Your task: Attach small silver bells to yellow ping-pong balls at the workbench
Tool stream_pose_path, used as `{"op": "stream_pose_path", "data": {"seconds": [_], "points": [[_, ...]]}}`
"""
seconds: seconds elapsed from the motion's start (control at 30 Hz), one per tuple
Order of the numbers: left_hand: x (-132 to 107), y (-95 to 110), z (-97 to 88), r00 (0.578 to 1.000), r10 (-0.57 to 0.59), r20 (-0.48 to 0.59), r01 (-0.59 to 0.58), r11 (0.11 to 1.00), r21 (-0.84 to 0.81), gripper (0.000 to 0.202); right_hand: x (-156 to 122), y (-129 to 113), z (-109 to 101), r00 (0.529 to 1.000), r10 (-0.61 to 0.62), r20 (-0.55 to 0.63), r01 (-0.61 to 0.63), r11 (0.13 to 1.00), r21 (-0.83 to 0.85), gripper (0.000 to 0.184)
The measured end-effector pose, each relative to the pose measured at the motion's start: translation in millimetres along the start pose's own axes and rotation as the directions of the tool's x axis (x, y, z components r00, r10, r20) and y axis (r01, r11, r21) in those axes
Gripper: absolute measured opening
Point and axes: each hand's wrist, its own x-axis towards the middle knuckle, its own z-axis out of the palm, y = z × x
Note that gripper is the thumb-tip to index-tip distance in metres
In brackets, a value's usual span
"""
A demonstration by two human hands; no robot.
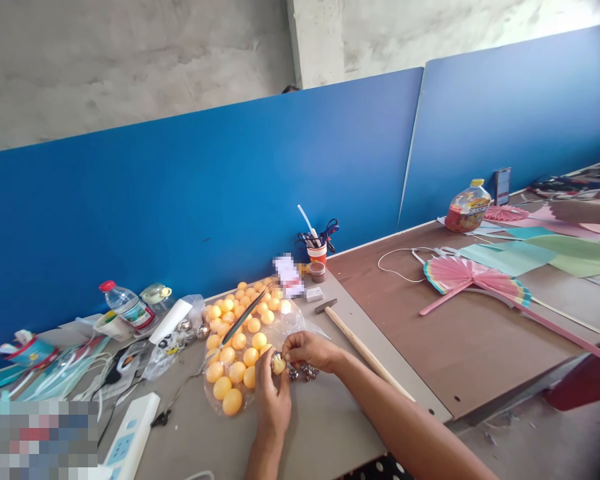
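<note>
My left hand (274,397) is closed around a small round, pale-yellow and dark shiny piece (279,363), holding it upright between thumb and fingers. Against the right side of that piece, my right hand (310,351) is pinched together; whatever its fingertips hold is too small to make out. Below the right hand lies a small cluster of shiny dark metal beads (307,372), partly covered by it. Just left of my hands, a clear plastic bag of orange table tennis balls (233,401) lies on the grey table (325,427). Tweezers with dark handles (245,315) rest across the bag.
A wooden-handled hammer (365,347) lies to the right. Behind are a small round tub (317,271) and a cup of tools (317,252). A power strip (130,437), cables and bottles (130,307) crowd the left. Pink paper fans (473,280) and another person's hand (587,212) are at right.
</note>
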Motion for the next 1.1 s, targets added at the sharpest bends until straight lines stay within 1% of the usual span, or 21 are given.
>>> {"op": "stream_pose_path", "data": {"seconds": [0.3,0.47,0.6,0.7,0.83,0.93,1.0,1.1], "points": [[-1,-3,0.1,0.998,0.057,0.006,-0.057,0.997,0.044,0.037,1,3,-2,0.995,0.097,-0.020,-0.096,0.995,0.023,0.006],[-2,-6,0.2,0.997,0.080,0.014,-0.080,0.995,0.063,0.037,0,1,2,0.994,0.098,-0.042,-0.099,0.995,-0.009,0.004],[-1,-4,-0.7,0.993,0.114,0.009,-0.115,0.989,0.091,0.036,-1,0,4,0.992,0.094,-0.078,-0.099,0.993,-0.057,0.005],[-1,-3,-1.5,0.992,0.130,0.005,-0.130,0.987,0.094,0.036,-2,0,5,0.991,0.101,-0.084,-0.111,0.986,-0.123,0.005],[-2,-2,-2.0,0.992,0.123,0.015,-0.124,0.988,0.093,0.035,0,2,7,0.985,0.101,-0.141,-0.131,0.965,-0.226,0.007],[-3,-4,-0.5,0.995,0.094,0.025,-0.095,0.993,0.075,0.035,0,2,9,0.979,0.108,-0.174,-0.150,0.956,-0.252,0.007],[-4,-5,1.3,0.998,0.056,0.029,-0.057,0.997,0.048,0.037,-1,0,8,0.985,0.088,-0.152,-0.121,0.966,-0.227,0.006],[-4,-4,3.1,0.999,0.019,0.034,-0.019,1.000,-0.013,0.038,-4,-7,1,0.995,-0.016,-0.101,0.003,0.991,-0.132,0.003]]}}
